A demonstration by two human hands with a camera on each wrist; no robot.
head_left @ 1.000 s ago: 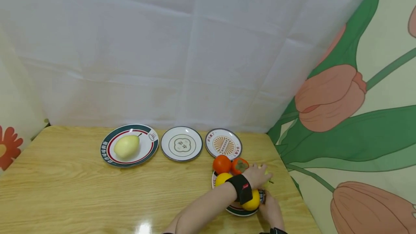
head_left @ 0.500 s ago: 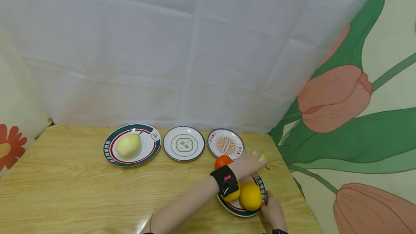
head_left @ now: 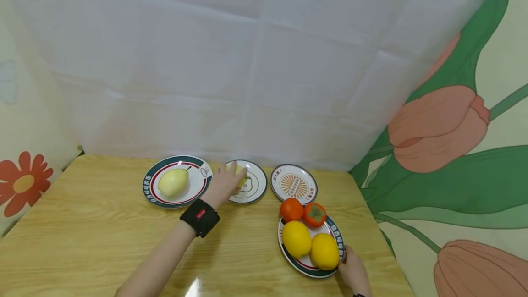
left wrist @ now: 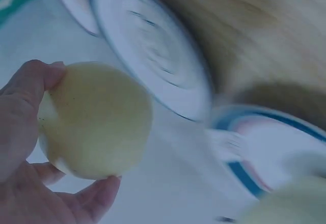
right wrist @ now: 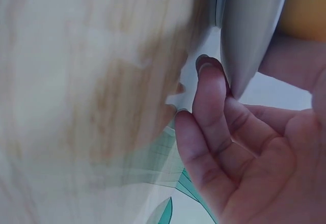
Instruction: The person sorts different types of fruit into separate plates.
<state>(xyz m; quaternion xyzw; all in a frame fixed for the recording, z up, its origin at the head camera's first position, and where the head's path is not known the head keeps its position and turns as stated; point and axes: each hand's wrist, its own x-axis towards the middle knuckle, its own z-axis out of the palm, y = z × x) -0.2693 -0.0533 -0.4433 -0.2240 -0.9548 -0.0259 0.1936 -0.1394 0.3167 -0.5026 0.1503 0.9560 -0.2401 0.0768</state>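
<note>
My left hand (head_left: pixel 222 186) holds a pale yellow pear (left wrist: pixel 97 119) between thumb and fingers, and in the head view it overlaps the middle white plate (head_left: pixel 256 189). My right hand (head_left: pixel 354 271) grips the right rim of the green-banded fruit plate (head_left: pixel 337 237), thumb above and fingers below in the right wrist view. On that plate are two yellow round fruits (head_left: pixel 297 239) and two orange persimmons (head_left: pixel 315 215), one showing its leafy top. Another pear (head_left: pixel 173 182) lies on a second green-banded plate (head_left: pixel 198 190) to the left.
A small white plate with an orange sunburst (head_left: pixel 303 194) stands behind the fruit plate. The wooden table (head_left: pixel 103 242) meets a white cloth backdrop (head_left: pixel 181 81). A tulip-print wall (head_left: pixel 437 187) borders the right side.
My left hand has carried the pear leftward from the fruit plate's far right side to the middle white plate. My right hand stays at the fruit plate's rim. The view has shifted slightly.
</note>
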